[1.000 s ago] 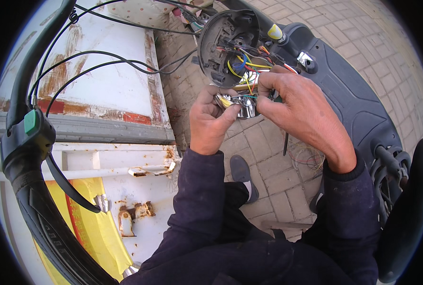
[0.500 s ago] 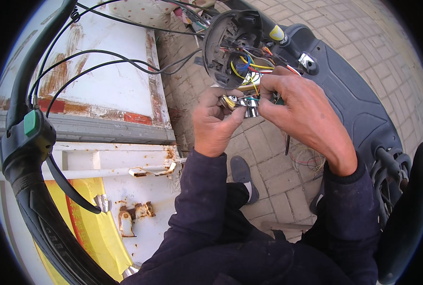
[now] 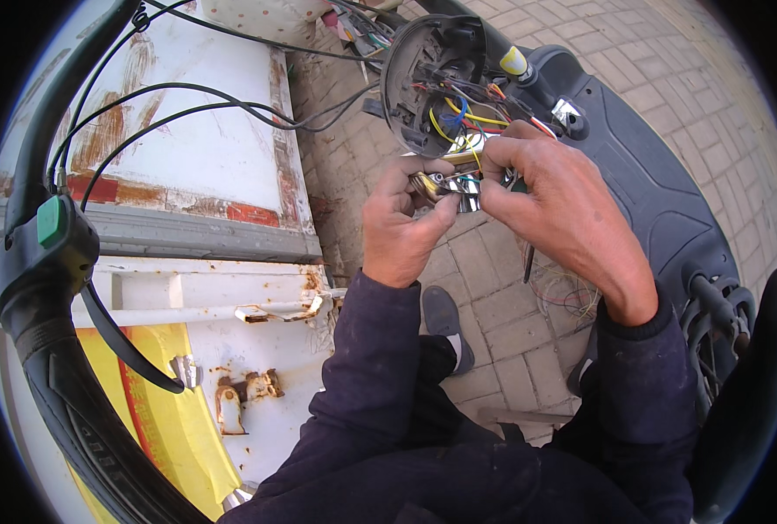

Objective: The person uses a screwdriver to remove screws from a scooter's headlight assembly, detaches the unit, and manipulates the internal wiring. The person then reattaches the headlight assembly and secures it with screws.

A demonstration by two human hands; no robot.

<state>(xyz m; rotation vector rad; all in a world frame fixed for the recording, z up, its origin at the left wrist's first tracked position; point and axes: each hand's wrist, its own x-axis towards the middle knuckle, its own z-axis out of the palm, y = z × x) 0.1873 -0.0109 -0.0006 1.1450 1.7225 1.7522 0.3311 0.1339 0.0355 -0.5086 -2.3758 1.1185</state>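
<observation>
My left hand (image 3: 406, 227) grips a shiny silver metal fitting (image 3: 464, 194) with a yellowish part at its left end. Right beside it, my right hand (image 3: 563, 210) has thumb and index finger closed at a thin wire by the fitting; what exactly they hold is partly hidden. A small green piece shows behind those fingers. Just above both hands, a black round housing (image 3: 399, 96) stands open, with bundled red, yellow, blue and white wires (image 3: 467, 109) spilling out.
Around me are a black scooter body (image 3: 659, 192), a handlebar grip (image 3: 57, 375) with cables, a rusty white metal panel (image 3: 188, 157), a yellow sheet (image 3: 170, 393), loose thin wires (image 3: 572, 297) and brick paving (image 3: 511, 341). My feet are on the paving below.
Both hands and the fitting have shifted slightly right, with my left hand moving most. The black housing has also moved a little right and up. Both hands remain closed.
</observation>
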